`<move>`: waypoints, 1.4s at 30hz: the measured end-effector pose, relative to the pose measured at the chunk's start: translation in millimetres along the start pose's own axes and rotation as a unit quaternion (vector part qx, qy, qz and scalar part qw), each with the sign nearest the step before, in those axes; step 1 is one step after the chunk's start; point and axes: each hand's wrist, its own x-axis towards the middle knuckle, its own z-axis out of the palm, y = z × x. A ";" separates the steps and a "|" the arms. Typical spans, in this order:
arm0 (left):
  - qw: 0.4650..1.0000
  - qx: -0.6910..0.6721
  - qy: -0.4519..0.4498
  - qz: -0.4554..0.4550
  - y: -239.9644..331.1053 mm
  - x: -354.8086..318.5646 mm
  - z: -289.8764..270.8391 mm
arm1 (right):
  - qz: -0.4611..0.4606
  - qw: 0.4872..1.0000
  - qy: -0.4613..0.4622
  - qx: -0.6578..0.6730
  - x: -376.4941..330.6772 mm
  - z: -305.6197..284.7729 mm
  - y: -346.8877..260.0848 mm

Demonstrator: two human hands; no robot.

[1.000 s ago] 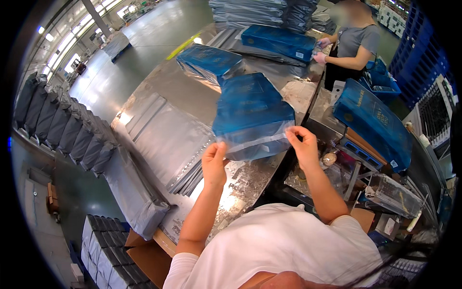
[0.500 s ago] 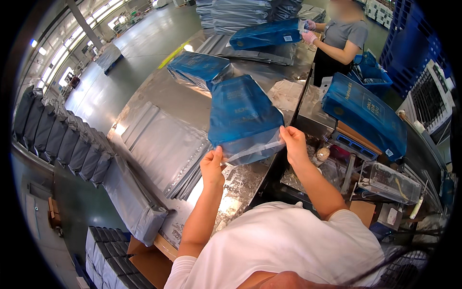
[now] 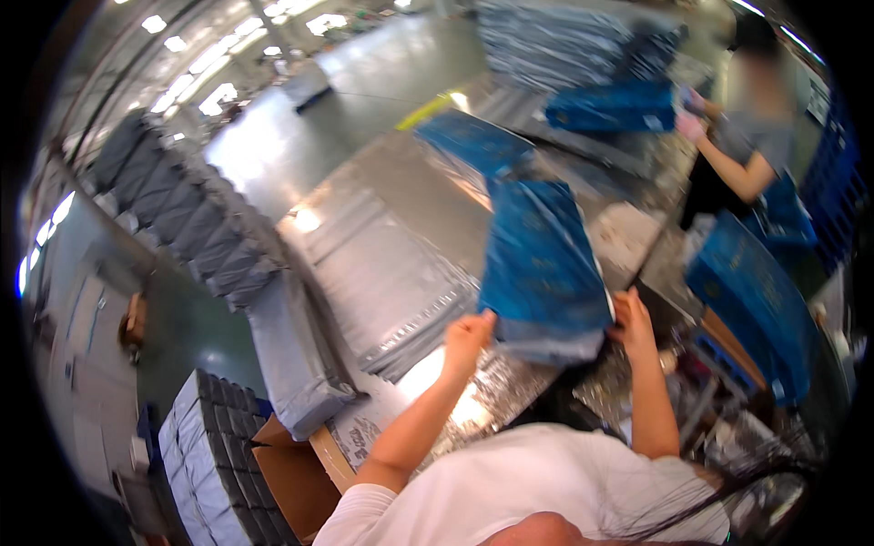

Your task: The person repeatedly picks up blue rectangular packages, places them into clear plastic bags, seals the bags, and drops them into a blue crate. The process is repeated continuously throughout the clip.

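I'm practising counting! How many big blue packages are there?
4: middle package, back-left package behind it, back package beside the co-worker, far-right package. Others may be hidden.

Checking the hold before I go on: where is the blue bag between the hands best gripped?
Likely near the close corners of the blue bag, coming from the person's side: its wide, thin near edge faces that way, and the left hand and right hand hold it at either side.

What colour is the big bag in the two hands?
The bag is blue, paler along its near edge; the head view shows it best.
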 end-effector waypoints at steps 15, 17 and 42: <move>0.858 0.365 -0.044 0.359 51.4 -149.3 -41.8 | 0.160 0.873 -0.439 0.137 -4.6 99.9 131.9; 0.847 0.361 0.013 0.390 53.9 -195.5 -55.0 | 0.150 0.842 -0.500 0.139 -20.6 120.2 138.3; -0.245 0.268 0.932 -0.002 -0.2 -1050.1 -23.5 | -0.055 -0.023 -0.998 0.027 -923.3 218.6 218.6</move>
